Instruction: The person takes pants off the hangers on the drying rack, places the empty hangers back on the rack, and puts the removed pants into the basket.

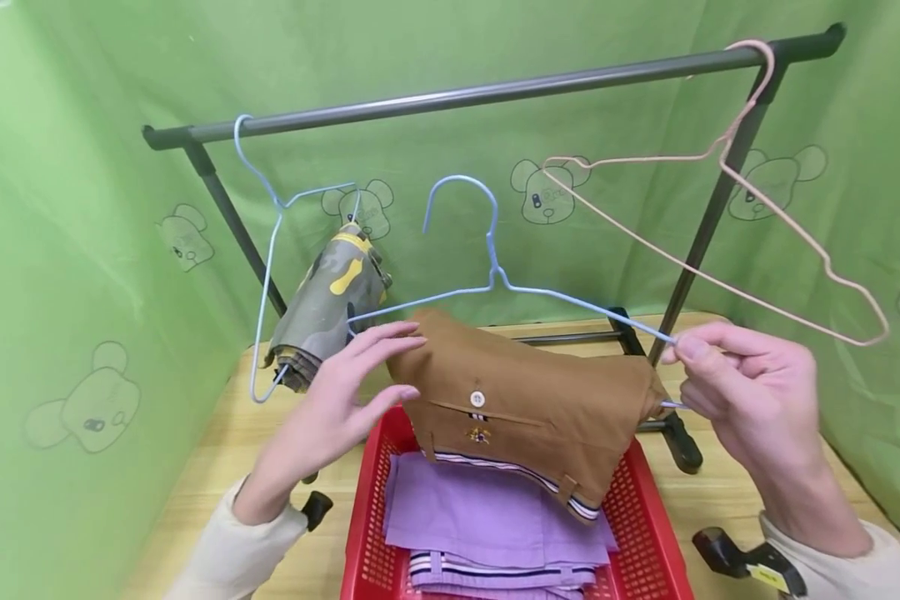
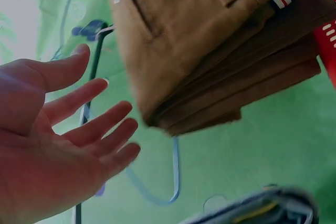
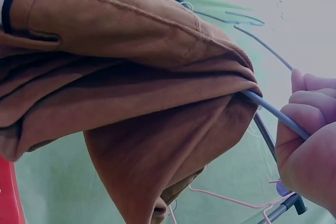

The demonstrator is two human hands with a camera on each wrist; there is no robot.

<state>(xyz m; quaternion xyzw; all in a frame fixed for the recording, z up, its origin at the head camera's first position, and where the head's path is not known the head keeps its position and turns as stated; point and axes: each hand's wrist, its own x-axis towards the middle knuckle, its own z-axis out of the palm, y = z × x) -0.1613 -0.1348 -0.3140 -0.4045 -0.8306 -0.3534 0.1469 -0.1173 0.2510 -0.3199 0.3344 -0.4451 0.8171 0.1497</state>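
Note:
Folded brown trousers (image 1: 525,392) hang over the bottom bar of a blue wire hanger (image 1: 492,250). My right hand (image 1: 757,400) grips the hanger's right end; in the right wrist view its fingers (image 3: 310,106) curl round the blue wire. The hanger's hook is free in the air below the rail. My left hand (image 1: 345,392) is at the trousers' left side with fingers spread and holding nothing. In the left wrist view that hand (image 2: 68,135) appears apart from the brown cloth (image 2: 178,40).
A red basket (image 1: 360,517) with folded purple trousers (image 1: 487,508) stands below. On the dark rack rail (image 1: 435,102) hang a blue hanger (image 1: 268,275) with camouflage trousers (image 1: 330,300) at left and a bare pink hanger (image 1: 780,217) at right. Green curtain surrounds the wooden table (image 1: 217,467).

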